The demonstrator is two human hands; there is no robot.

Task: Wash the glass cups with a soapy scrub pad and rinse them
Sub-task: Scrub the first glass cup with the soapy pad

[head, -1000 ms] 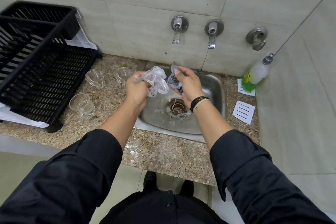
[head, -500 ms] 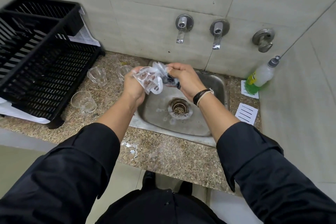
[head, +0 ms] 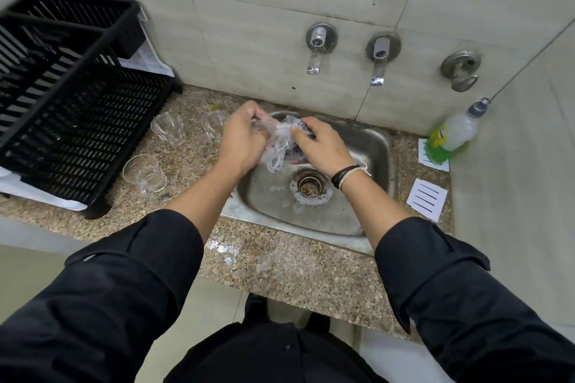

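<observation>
Over the sink [head: 370,146], the left hand [head: 241,140] grips a soapy glass cup [head: 275,146]. The right hand [head: 323,149] presses a dark scrub pad [head: 303,127] against it. Three cups stand on the desk [head: 280,261].

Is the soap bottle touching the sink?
Apart. The head view shows the soap bottle leaning in the corner, with bare counter between it and the sink.

Glass cups: four in all. Three stand on the surface [head: 280,261], at [head: 168,126], [head: 214,123] and [head: 144,172]; one soapy cup [head: 277,146] is in hand. Wall taps: two, [head: 317,50] and [head: 379,56]. Dish rack [head: 62,109]: one. Soap bottle [head: 451,134]: one. Lined paper cards: two, [head: 427,199] and [head: 431,154].
</observation>
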